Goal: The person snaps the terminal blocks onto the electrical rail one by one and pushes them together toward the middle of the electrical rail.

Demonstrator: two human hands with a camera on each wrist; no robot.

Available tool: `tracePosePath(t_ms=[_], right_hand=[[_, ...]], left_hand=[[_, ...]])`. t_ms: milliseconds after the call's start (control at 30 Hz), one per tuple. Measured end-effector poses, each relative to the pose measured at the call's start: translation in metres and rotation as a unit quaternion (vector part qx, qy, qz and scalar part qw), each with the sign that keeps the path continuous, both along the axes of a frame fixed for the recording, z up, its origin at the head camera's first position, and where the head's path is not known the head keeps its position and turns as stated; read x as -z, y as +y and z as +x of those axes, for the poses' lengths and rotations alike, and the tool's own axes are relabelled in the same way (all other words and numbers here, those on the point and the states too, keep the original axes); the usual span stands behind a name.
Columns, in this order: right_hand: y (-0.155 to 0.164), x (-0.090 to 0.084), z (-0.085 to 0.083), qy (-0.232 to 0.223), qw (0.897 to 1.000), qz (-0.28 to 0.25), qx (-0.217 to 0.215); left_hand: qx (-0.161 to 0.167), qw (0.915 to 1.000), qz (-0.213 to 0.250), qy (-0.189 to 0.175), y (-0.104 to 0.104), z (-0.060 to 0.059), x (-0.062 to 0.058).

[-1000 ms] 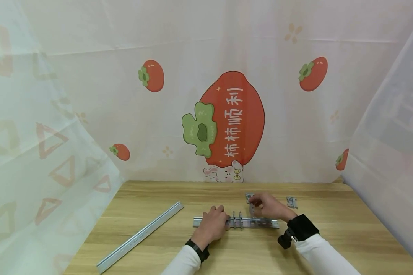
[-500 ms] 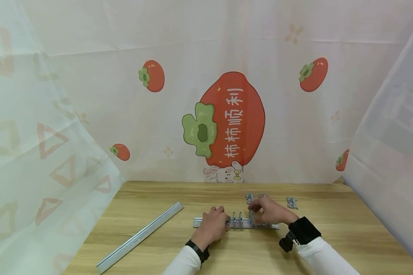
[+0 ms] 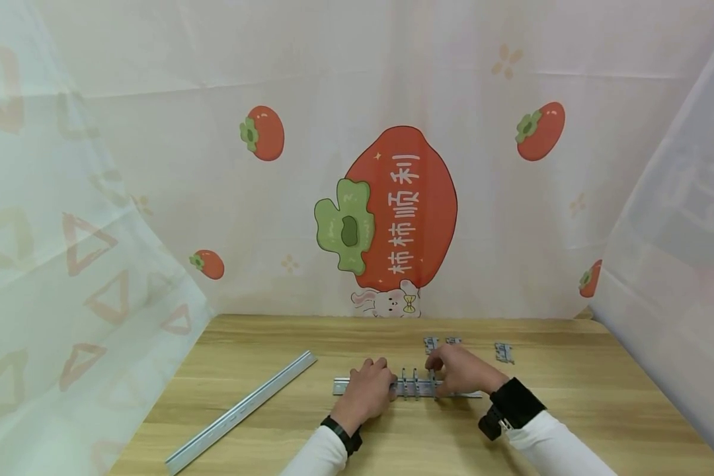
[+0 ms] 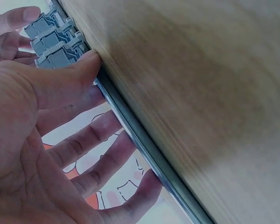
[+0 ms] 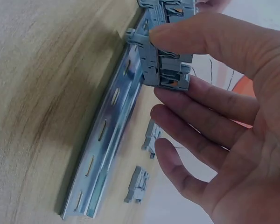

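Observation:
My left hand (image 3: 365, 391) grips the slotted metal DIN rail (image 3: 340, 386) left of its middle; in the left wrist view its thumb and fingers (image 4: 84, 144) lie on opposite sides of the rail's edge. Two grey terminal blocks (image 3: 410, 383) stand upright across the rail just right of that hand. Further right, my right hand (image 3: 465, 371) pinches another grey terminal block (image 5: 150, 70) between thumb and fingers. This block is upright at the rail, parallel to the others; whether it is latched on cannot be seen. The right hand covers part of the rail.
Behind the right hand, two loose terminal blocks (image 3: 431, 344) lie flat on the wooden table (image 3: 547, 423), and another block (image 3: 504, 352) lies further right. A longer metal rail (image 3: 240, 413) lies diagonally at the left. A printed curtain (image 3: 297, 218) hangs behind the table.
My right hand has brought its terminal block from behind the rail toward me and down onto it, slightly left at the end. The left hand keeps its place on the rail.

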State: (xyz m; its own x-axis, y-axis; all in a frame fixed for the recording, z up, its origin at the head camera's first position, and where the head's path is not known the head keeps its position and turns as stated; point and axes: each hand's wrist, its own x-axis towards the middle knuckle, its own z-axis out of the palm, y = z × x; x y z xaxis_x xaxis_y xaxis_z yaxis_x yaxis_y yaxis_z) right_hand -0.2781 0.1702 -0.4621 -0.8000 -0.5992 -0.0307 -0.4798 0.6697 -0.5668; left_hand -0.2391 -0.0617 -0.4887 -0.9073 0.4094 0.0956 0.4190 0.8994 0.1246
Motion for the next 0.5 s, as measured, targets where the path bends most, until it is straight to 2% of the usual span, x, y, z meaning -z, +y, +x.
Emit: tracePosePath(t_ms=[300, 500], right_hand=[[-0.0025, -0.0010, 0.0002, -0.009, 1.000, 0.005, 0.017], [-0.0017, 0.0002, 0.0008, 0.008, 1.000, 0.004, 0.019]], left_hand=[[0.003, 1.0000, -0.005, 0.008, 0.0003, 0.0002, -0.0002], [0.003, 1.0000, -0.005, 0.007, 0.0007, -0.0001, 0.0001]])
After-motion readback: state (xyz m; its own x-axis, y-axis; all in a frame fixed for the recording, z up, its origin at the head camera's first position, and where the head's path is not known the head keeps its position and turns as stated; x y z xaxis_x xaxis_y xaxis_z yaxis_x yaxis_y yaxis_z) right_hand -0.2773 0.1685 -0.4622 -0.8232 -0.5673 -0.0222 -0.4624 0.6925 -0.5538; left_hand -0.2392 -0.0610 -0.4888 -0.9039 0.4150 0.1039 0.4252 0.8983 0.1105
